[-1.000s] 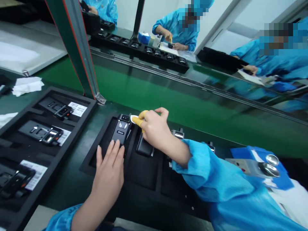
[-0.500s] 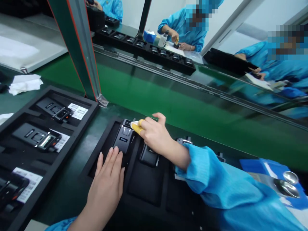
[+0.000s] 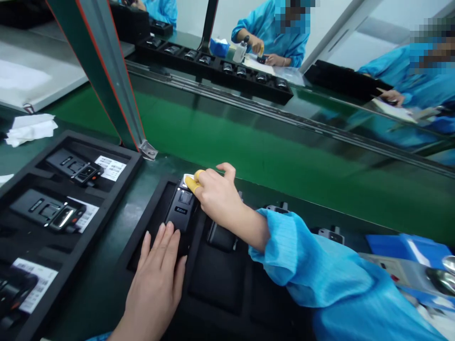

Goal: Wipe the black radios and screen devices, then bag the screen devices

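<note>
A black handheld device marked "Riton" (image 3: pixel 180 210) lies back side up in a compartment of a black foam tray (image 3: pixel 245 289). My left hand (image 3: pixel 156 270) lies flat with fingers stretched out, its fingertips against the lower end of that device. Yellow finger cots cover fingers of my right hand (image 3: pixel 216 192), which pinches a small white wipe (image 3: pixel 187 179) against the device's top end. Under my right wrist, a second black device (image 3: pixel 222 237) rests in the neighbouring compartment, partly hidden. Farther right, the tops of two more devices show past my sleeve.
To the left, another black foam tray (image 3: pixel 122 166) holds several devices beside white label sheets (image 3: pixel 112 168). A green partition with a metal post (image 3: pixel 122 85) runs behind. Blue and metal items (image 3: pixel 408 246) lie at right. Beyond the partition, co-workers in blue sit near a row of devices.
My right hand has shifted slightly left with the wipe, from the device's upper right corner onto its top end. My left hand stays at the lower end. The view has shifted a little.
</note>
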The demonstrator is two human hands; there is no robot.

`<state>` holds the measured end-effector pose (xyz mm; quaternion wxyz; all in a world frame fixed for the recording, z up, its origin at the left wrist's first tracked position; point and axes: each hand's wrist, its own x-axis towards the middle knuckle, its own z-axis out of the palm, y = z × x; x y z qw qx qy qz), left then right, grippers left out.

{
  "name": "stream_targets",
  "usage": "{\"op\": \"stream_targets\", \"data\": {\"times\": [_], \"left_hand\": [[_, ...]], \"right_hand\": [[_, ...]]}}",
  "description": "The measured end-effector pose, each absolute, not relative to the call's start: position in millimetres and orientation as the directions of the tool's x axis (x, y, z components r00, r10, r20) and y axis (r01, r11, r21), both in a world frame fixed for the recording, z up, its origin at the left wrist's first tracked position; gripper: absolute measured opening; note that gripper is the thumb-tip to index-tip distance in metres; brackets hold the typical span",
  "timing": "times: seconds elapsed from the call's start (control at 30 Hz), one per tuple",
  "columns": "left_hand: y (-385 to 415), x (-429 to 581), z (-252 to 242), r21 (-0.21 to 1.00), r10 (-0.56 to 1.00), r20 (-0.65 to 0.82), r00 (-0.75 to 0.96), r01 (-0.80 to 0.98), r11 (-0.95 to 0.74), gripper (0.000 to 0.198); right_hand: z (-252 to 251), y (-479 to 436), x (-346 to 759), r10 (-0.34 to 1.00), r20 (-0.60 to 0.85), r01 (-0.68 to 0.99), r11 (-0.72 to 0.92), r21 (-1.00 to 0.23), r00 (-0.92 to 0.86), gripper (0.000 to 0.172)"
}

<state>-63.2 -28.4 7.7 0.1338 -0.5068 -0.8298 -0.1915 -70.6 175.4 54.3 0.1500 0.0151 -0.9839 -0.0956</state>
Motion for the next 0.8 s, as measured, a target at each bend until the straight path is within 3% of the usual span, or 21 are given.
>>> {"op": "stream_targets", "data": {"times": [0.23,0.5,0.8], "left_hand": [[-28,-62,4,0.219,0.766,0.426,-0.481,0.876,0.429,0.035],[-29,-61,6,0.230,0.770,0.399,-0.498,0.867,0.441,0.035],[-31,-62,6,0.269,0.780,0.374,-0.502,0.863,0.427,0.039]], "right_hand": [[57,189,-30,0.008,0.341,0.088,0.972,0.218,-0.940,0.029],[50,142,-44,-0.207,0.303,-0.181,0.977,0.113,-0.930,0.032],[54,144,-33,-0.205,0.279,-0.171,0.975,0.143,-0.938,0.033]]}}
